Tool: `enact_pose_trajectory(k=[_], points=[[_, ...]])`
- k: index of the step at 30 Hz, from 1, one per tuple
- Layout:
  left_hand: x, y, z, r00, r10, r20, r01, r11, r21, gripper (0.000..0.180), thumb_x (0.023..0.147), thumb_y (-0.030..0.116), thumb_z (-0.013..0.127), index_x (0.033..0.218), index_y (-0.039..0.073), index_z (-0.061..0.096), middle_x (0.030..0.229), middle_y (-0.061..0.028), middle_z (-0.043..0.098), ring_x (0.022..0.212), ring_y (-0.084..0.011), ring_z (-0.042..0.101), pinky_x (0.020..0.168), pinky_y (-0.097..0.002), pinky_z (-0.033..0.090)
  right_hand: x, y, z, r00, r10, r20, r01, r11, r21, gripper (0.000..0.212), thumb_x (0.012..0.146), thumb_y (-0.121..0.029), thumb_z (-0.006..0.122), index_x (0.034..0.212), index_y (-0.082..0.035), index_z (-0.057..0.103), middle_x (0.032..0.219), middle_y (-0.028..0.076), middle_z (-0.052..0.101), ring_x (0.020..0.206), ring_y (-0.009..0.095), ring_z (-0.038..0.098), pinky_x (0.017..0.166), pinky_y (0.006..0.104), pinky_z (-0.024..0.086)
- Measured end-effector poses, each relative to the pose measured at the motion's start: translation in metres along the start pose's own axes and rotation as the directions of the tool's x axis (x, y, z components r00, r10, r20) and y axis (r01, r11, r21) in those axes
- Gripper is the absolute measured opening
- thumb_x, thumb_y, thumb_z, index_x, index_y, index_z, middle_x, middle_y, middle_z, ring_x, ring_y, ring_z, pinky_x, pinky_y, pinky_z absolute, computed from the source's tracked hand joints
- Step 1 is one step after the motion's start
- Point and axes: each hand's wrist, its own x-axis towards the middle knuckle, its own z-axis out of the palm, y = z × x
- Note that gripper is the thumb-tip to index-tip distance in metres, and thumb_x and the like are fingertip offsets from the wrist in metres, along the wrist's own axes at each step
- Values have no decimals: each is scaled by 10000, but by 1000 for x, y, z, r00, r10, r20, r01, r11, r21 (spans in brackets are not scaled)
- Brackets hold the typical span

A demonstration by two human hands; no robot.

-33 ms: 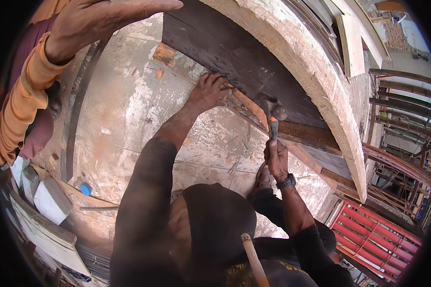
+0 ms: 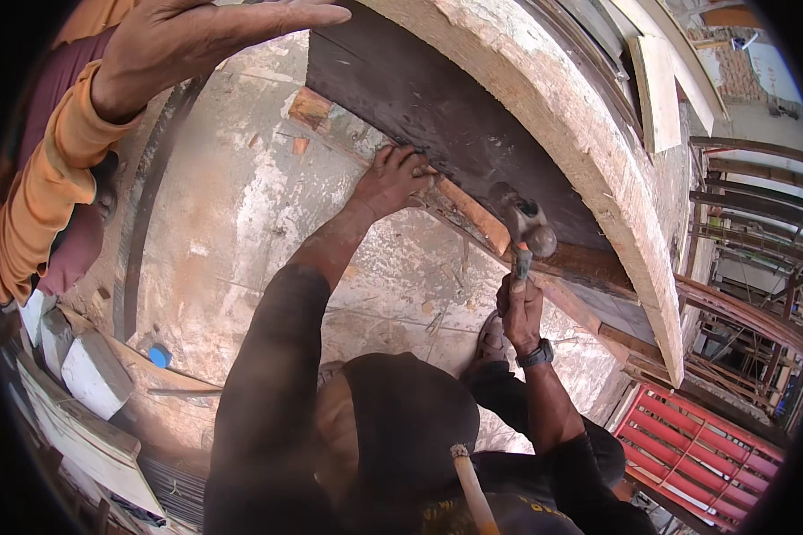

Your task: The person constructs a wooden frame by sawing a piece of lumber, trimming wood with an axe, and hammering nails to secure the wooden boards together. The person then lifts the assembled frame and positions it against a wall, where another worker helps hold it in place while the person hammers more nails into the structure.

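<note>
Left hand (image 2: 391, 183) bending over wood strip (image 2: 473, 214) lying along near edge of dark panel (image 2: 455, 116), grip unclear; right hand (image 2: 519, 312) gripping hammer (image 2: 526, 223). Seemingly hammering; next blow calling for fingers clear.

Flr. (image 2: 232, 223): light, mottled, w/ scattered debris. Blue cap (image 2: 159, 355): on flr., lwr. L, nr. thin bar (image 2: 184, 392). Whitish blocks (image 2: 96, 374): grouped nr. L edge, adj. to timber boards (image 2: 98, 473). Dk. long strip (image 2: 132, 232): L of ctr. Co-worker's orange sleeve (image 2: 53, 205): upr. L. Red slatted panel (image 2: 687, 446): lwr. R. Dk. parallel bars (image 2: 763, 169): far R, above panel. Pale plank (image 2: 658, 89): upr. R.
</note>
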Motion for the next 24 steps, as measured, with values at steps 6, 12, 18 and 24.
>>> enact_pose_trajectory(k=[6,12,18,24], points=[[12,9,5,1000,-14,12,14,1000,-22,605,783,426,814,1354,337,638,1440,-27,496,1429,-282,356,1215,-534,238,-2,72,-14,967,253,12,-251,963,-101,514,1077,-475,495,780,-59,551,611,-37,470,557,72,429,510,291,362],[-9,5,-19,929,-261,-263,222,960,-168,764,701,350,898,1373,225,555,1419,-95,453,1374,-343,390,1177,-524,315,7,45,-14,899,437,-8,-437,897,-72,553,1047,-570,503,720,-124,492,571,-57,431,474,55,388,427,285,308],[-29,-79,-56,818,-195,-541,223,975,-14,1080,534,356,998,1437,139,447,1473,-172,368,1371,-398,382,1157,-543,344,13,46,-21,887,460,46,-456,886,-84,583,1044,-586,490,678,-132,476,557,-66,416,472,54,385,425,281,295],[-31,-105,-85,884,-356,-303,320,933,-165,1293,487,372,1017,1553,129,328,1521,-207,352,1446,-408,332,1225,-503,308,13,48,-18,888,453,76,-451,892,-42,530,1050,-562,501,748,-126,496,580,-72,423,485,40,386,427,270,292]])
